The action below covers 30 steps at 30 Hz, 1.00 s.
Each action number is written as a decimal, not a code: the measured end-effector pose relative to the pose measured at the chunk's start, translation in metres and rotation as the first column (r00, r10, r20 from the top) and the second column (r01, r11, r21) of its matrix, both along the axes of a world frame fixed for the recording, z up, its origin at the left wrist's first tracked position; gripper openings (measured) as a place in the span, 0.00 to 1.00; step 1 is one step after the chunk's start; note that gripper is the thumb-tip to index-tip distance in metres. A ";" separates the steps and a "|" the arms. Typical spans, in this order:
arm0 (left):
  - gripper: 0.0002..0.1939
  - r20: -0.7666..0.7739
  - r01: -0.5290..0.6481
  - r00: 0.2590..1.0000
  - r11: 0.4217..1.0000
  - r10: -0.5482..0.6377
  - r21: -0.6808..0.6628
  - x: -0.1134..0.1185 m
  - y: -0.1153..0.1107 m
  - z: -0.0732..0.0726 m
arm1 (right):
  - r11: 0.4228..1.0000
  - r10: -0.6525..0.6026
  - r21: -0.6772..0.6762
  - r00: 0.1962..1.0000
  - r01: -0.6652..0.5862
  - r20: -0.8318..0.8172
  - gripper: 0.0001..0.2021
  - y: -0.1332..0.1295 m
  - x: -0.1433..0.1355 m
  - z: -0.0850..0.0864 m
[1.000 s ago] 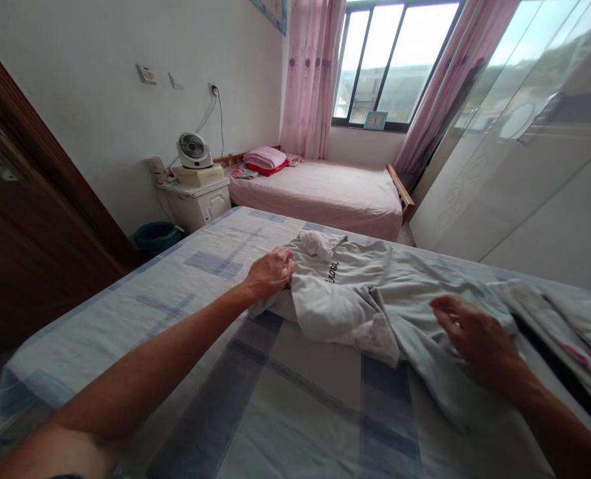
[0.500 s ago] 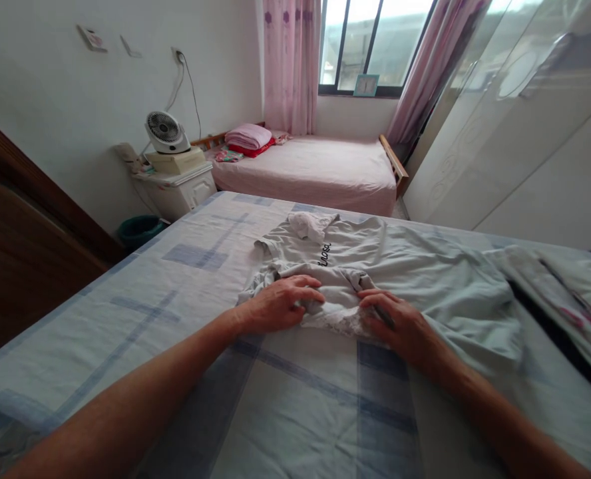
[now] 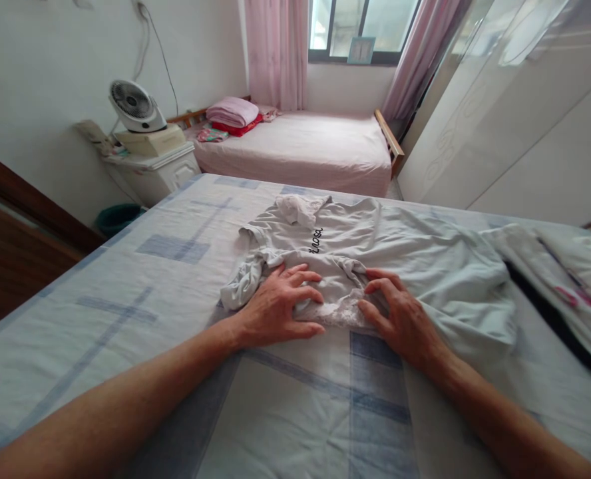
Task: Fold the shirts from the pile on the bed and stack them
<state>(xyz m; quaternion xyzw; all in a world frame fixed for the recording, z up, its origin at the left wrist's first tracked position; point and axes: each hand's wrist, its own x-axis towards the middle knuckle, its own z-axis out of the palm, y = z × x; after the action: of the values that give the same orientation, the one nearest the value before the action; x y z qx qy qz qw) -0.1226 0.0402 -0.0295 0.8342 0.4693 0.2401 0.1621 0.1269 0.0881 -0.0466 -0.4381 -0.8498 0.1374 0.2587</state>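
A pale grey-green shirt (image 3: 425,266) with dark lettering and white lace trim lies on the bed, its neck end to the left. My left hand (image 3: 280,303) rests on the sleeve part with its fingers spread. My right hand (image 3: 400,316) touches the shirt beside the near lace edge, thumb and fingers apart. Between the hands the near sleeve is rumpled, and a lace piece (image 3: 295,209) lies folded on the far side.
The bed has a blue-and-white sheet (image 3: 295,412). Folded clothes (image 3: 570,286) lie at the right edge. Beyond are a pink bed (image 3: 325,143), a fan (image 3: 133,106) on a white cabinet (image 3: 166,176), a green bin (image 3: 118,218) and a white wardrobe (image 3: 515,133).
My left hand has spread its fingers, and its thumb now points away from the cloth. My right hand's fingers have opened from the fabric. The view has tilted down.
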 end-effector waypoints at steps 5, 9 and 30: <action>0.04 0.007 -0.149 0.989 0.983 0.149 0.111 0.015 0.002 -0.013 | 1.000 -0.013 0.003 1.000 0.013 0.011 0.07 0.000 -0.001 -0.002; 0.03 0.035 -0.153 0.988 0.977 0.149 0.147 0.016 0.003 -0.013 | 1.000 0.001 0.025 1.000 -0.001 0.002 0.14 0.000 -0.002 -0.001; 0.11 -0.028 -0.043 0.998 0.901 0.061 0.431 0.027 0.004 -0.009 | 0.913 -0.172 -0.407 0.875 -0.031 -0.452 0.11 0.002 -0.017 0.015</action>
<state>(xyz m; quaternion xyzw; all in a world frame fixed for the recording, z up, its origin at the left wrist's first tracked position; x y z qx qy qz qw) -0.0952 0.0443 -0.0388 0.8412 0.4301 0.3251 -0.0420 0.1101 0.0901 -0.0313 -0.4655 -0.6958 0.4030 0.3699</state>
